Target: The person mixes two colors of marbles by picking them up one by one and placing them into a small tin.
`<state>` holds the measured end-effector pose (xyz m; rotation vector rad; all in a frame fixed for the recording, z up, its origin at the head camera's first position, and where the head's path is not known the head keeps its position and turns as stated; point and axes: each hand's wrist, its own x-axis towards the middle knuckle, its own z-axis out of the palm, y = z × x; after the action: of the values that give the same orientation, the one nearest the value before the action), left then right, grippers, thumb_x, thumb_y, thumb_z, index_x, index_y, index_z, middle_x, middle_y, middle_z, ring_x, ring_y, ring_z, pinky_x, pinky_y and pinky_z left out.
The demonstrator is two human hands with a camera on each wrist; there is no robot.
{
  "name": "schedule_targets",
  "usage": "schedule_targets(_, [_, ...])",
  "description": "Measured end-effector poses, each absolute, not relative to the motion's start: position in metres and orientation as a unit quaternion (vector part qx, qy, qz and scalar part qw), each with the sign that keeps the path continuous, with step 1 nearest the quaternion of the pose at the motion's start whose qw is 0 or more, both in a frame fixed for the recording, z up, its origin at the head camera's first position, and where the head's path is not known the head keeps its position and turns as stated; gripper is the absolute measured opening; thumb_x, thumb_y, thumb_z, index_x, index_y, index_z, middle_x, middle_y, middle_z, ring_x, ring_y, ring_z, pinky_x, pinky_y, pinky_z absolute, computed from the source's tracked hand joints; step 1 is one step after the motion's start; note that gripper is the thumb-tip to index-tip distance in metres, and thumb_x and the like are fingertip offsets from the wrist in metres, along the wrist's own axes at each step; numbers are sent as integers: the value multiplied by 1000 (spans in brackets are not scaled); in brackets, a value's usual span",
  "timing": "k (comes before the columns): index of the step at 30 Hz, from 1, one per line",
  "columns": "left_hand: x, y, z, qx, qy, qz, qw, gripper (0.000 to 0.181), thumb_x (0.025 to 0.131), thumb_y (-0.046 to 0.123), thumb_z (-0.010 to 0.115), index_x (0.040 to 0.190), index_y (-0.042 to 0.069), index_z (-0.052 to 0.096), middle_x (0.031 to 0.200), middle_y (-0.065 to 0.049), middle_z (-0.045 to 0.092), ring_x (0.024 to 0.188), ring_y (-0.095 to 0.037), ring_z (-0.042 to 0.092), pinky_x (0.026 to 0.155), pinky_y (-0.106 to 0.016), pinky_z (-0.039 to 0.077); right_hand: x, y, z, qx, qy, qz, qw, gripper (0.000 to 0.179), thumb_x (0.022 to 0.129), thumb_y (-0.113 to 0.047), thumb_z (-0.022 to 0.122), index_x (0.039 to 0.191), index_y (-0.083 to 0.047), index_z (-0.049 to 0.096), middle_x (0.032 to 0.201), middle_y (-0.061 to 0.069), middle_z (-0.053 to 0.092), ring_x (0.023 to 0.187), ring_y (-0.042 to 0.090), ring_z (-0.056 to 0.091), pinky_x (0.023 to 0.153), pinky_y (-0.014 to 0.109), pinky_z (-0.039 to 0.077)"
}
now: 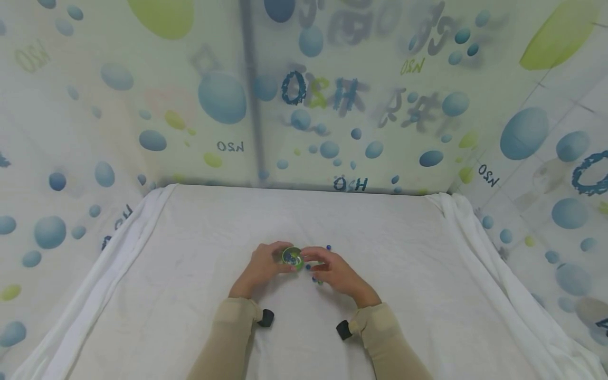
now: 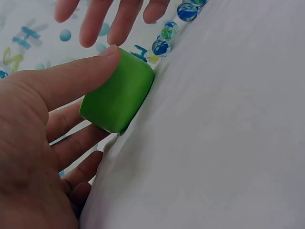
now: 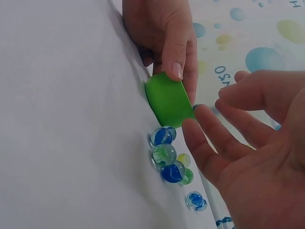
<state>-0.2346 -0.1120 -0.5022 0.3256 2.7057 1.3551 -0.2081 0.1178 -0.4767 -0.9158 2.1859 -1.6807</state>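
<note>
My left hand [image 1: 263,265] grips a small green cup [image 2: 120,93], its thumb on the near side and fingers behind. The cup stands on the white cloth, and blue glass marbles [image 1: 292,259] show inside it in the head view. Just right of the cup is my right hand [image 1: 338,273], palm toward it, its fingers loosely bent and apart with nothing between them. Beside and below that hand lie several loose glass marbles [image 3: 164,155], clear with blue, green or yellow swirls. In the head view the right hand partly covers them.
A white cloth [image 1: 190,232] covers the table, with bunched folds [image 1: 480,248] along its left and right edges. Behind and to both sides hang curtains [image 1: 328,132] printed with blue and green drops. A single blue marble [image 1: 329,247] lies beyond the right hand.
</note>
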Motion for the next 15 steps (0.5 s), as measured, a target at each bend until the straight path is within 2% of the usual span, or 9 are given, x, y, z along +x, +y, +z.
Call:
schedule_targets(4, [-234, -111, -501, 102, 892, 437, 49, 57, 70, 32, 87, 123, 23, 66, 128, -4, 60, 122, -33, 42, 104, -60, 28, -209, 119, -475, -305, 757, -566, 116, 50, 87, 20, 52, 134, 6, 49, 138, 23, 49, 123, 39, 51, 96, 49, 46])
schedule_targets(9, [-234, -111, -500, 98, 895, 432, 50, 58, 70, 33, 87, 123, 23, 66, 128, -5, 60, 120, -32, 43, 104, -59, 29, -209, 123, -472, -266, 797, -533, 100, 48, 88, 11, 58, 133, -4, 55, 131, 15, 57, 115, 31, 57, 92, 40, 49])
schedule_targets(15, [-233, -110, -500, 106, 898, 424, 47, 59, 70, 35, 86, 124, 21, 66, 127, -7, 60, 116, -32, 44, 102, -57, 32, -211, 133, -466, -251, 811, -522, 85, 43, 89, 9, 59, 130, -3, 57, 127, 14, 60, 110, 26, 59, 90, 43, 49])
